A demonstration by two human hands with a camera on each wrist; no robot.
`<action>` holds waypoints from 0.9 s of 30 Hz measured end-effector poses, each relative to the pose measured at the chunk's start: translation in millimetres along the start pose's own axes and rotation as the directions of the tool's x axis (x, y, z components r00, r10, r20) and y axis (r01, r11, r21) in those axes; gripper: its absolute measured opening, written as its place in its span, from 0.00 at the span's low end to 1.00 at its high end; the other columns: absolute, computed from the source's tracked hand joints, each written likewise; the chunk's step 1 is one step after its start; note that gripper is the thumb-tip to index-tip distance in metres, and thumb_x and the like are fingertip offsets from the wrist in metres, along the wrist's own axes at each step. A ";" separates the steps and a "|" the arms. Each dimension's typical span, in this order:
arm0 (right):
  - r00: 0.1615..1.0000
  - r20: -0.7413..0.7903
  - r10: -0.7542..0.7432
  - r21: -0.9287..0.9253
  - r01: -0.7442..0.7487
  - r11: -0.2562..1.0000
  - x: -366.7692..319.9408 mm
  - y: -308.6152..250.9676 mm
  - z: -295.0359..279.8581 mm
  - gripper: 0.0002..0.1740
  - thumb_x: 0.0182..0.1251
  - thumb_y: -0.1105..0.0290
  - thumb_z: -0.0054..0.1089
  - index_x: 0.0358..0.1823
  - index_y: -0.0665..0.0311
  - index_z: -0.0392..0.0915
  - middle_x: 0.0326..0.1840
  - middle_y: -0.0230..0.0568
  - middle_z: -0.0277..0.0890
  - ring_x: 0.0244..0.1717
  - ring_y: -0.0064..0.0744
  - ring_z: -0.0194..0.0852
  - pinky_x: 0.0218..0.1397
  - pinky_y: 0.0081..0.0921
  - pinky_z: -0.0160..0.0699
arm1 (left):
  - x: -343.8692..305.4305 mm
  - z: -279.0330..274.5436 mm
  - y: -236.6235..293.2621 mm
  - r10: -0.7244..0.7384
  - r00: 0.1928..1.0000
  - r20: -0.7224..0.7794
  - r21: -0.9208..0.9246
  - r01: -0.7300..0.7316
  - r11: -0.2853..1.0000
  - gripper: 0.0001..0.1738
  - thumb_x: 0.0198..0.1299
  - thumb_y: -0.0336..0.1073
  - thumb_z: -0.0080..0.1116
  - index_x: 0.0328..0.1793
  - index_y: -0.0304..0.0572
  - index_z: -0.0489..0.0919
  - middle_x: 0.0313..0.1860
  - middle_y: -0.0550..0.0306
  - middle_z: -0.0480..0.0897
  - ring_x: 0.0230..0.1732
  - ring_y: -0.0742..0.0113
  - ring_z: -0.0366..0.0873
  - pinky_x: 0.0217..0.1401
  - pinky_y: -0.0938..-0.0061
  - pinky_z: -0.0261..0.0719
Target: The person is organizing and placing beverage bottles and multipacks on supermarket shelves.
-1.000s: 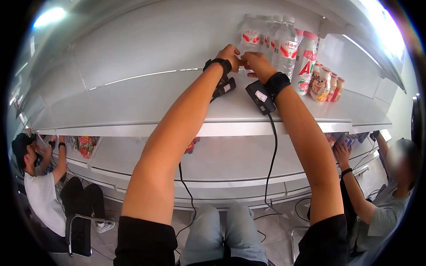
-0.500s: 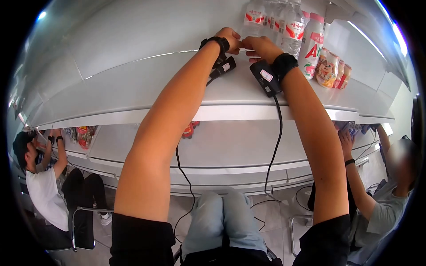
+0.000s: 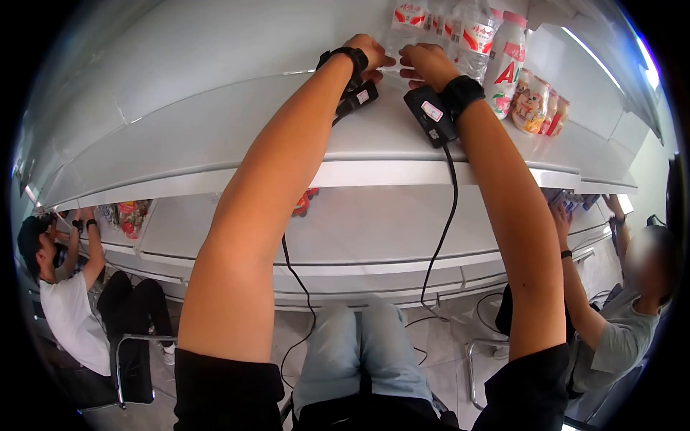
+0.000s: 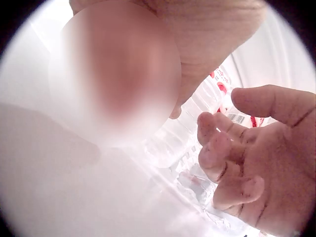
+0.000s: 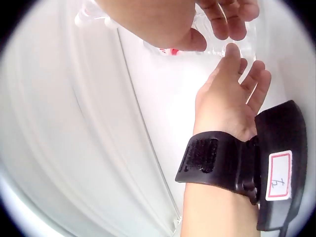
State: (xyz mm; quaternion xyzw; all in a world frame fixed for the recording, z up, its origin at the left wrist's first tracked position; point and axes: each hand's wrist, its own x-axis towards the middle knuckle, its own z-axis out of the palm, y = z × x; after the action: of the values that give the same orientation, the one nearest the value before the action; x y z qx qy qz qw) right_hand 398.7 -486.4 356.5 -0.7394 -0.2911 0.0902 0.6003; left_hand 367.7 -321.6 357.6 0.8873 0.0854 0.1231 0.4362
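Both hands are raised over the upper shelf (image 3: pixel 237 115), in front of a clear bottle with a red and white label (image 3: pixel 410 14). My left hand (image 3: pixel 370 54) has loosely bent fingers with nothing visible in them; in the right wrist view its fingers (image 5: pixel 227 94) are spread. Opposite it, my right hand (image 3: pixel 431 65) stands beside the bottles; the left wrist view shows its palm and fingers (image 4: pixel 266 153) loosely curved and holding nothing. A small gap separates the two hands. Whether either touches the bottle behind them is hidden.
Several more clear bottles (image 3: pixel 476 39), a tall pink-capped bottle (image 3: pixel 505 68) and a pack of small bottles (image 3: pixel 532 108) stand at the right. Cables (image 3: pixel 451 208) hang over the shelf edge. A person sits at left (image 3: pixel 75 309), another at right (image 3: pixel 618 330).
The fingertips of my two hands, close together before, have moved apart, and the fingers have loosened. In the head view, the shelf and bottles appear higher than a second ago.
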 end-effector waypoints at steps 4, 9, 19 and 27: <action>0.997 -0.059 -0.044 0.072 0.048 0.996 -12.2 -3.7 5.6 0.24 0.61 0.67 0.55 0.54 0.77 0.65 0.46 0.47 0.76 0.44 0.37 0.81 0.38 0.33 0.80 | 3.7 0.7 2.5 0.002 1.000 -0.012 0.053 -0.001 0.999 0.32 0.53 0.42 0.71 0.59 0.31 0.72 0.49 0.49 0.79 0.41 0.61 0.83 0.38 0.71 0.88; 0.998 -0.017 -0.052 0.052 0.053 0.997 -10.4 -2.2 6.3 0.24 0.61 0.71 0.57 0.55 0.78 0.63 0.47 0.49 0.75 0.44 0.39 0.82 0.40 0.33 0.83 | 11.7 -1.3 -3.5 0.004 1.000 0.019 0.017 -0.004 1.000 0.30 0.53 0.42 0.71 0.55 0.29 0.73 0.48 0.49 0.79 0.42 0.61 0.83 0.39 0.71 0.89; 0.995 0.088 0.041 0.006 -0.042 0.999 -0.1 3.7 2.0 0.43 0.62 0.65 0.61 0.68 0.78 0.45 0.52 0.53 0.71 0.43 0.39 0.82 0.38 0.33 0.88 | 15.7 3.1 -7.0 0.010 0.996 0.088 0.095 -0.018 0.995 0.20 0.59 0.36 0.65 0.52 0.31 0.76 0.46 0.51 0.81 0.43 0.64 0.82 0.40 0.73 0.87; 0.997 0.012 0.077 0.011 -0.077 0.997 12.1 6.2 3.4 0.34 0.60 0.62 0.66 0.55 0.81 0.57 0.50 0.55 0.70 0.41 0.38 0.83 0.37 0.32 0.90 | 20.7 10.1 -8.0 0.133 0.961 0.241 0.145 -0.171 0.975 0.26 0.59 0.39 0.59 0.64 0.41 0.72 0.47 0.53 0.82 0.40 0.67 0.79 0.38 0.69 0.78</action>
State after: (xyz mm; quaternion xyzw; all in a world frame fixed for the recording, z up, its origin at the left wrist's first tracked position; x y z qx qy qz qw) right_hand 408.9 -477.7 352.4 -0.7462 -0.2653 0.1194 0.5988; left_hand 390.1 -319.0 348.3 0.9325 -0.0243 0.0454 0.3576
